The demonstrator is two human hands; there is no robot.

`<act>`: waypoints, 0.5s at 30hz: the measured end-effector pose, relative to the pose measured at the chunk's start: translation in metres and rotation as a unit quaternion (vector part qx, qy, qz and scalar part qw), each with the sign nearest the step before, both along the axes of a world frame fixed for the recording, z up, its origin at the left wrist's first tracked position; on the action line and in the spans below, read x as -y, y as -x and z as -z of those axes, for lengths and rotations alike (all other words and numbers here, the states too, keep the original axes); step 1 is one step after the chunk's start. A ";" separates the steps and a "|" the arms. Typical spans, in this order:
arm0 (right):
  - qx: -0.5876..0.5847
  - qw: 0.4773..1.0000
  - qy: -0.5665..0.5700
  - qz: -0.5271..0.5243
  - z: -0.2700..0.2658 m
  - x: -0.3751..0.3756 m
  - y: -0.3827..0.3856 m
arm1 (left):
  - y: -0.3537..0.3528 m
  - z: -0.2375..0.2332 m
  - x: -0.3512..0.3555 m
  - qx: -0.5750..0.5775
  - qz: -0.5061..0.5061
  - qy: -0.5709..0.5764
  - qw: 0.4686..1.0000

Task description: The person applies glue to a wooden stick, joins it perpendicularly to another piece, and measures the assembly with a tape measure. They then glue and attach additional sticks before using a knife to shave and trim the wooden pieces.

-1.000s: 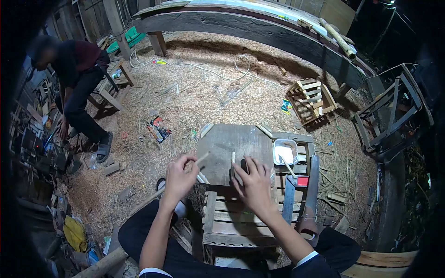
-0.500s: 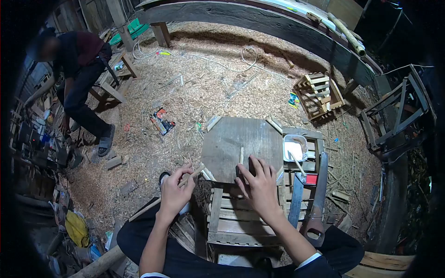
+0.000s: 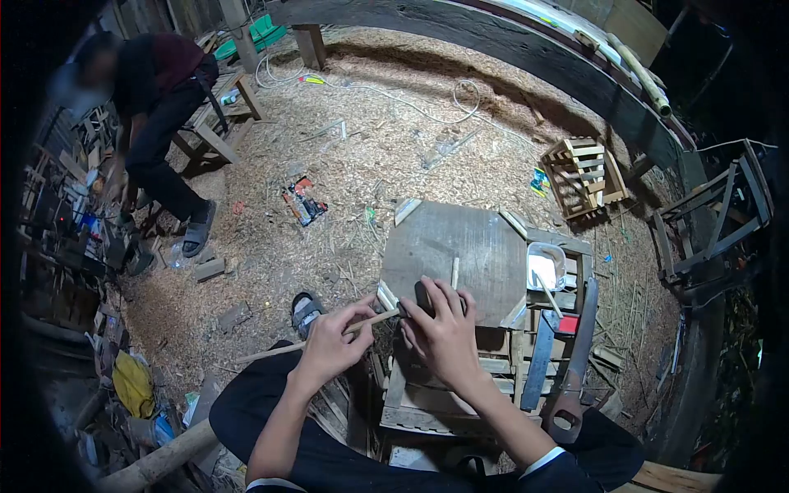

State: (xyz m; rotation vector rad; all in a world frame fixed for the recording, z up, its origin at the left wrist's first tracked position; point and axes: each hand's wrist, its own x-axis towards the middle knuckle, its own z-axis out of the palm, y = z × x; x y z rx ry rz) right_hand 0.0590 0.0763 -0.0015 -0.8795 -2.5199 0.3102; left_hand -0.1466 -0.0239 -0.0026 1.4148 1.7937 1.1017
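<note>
My left hand [image 3: 335, 338] is closed around a thin wooden stick [image 3: 271, 353], which slants from over my left leg up to the edge of a wooden board [image 3: 452, 238]. At the stick's upper end, my right hand [image 3: 444, 329] has thumb and index finger drawn together. Something small and dark shows between them, too small to name. The other right fingers curl over the board's near edge. On the board lies a short wooden strip [image 3: 455, 273]. Light wooden pieces sit at its corners. Beneath it is a slatted wooden crate [image 3: 444, 419].
To the right are a white tub [image 3: 546, 259] with a stick in it, a metal square [image 3: 538, 361] and a handsaw [image 3: 579, 353]. Another slatted crate [image 3: 583, 177] stands farther off. A person [image 3: 164, 107] bends down at left. Wood shavings cover the floor.
My right hand has come left and down from the board's middle to the stick's end. My left hand has moved right with the stick. The whole view has shifted slightly.
</note>
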 end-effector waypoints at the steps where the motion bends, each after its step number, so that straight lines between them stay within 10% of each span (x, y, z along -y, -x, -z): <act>1: 0.001 1.000 0.000 -0.001 0.000 0.001 0.001 | 0.000 0.005 0.000 0.005 0.005 -0.026 1.000; 15: 0.018 1.000 0.005 0.012 0.004 0.001 0.003 | -0.003 -0.009 0.000 0.000 0.014 0.035 0.999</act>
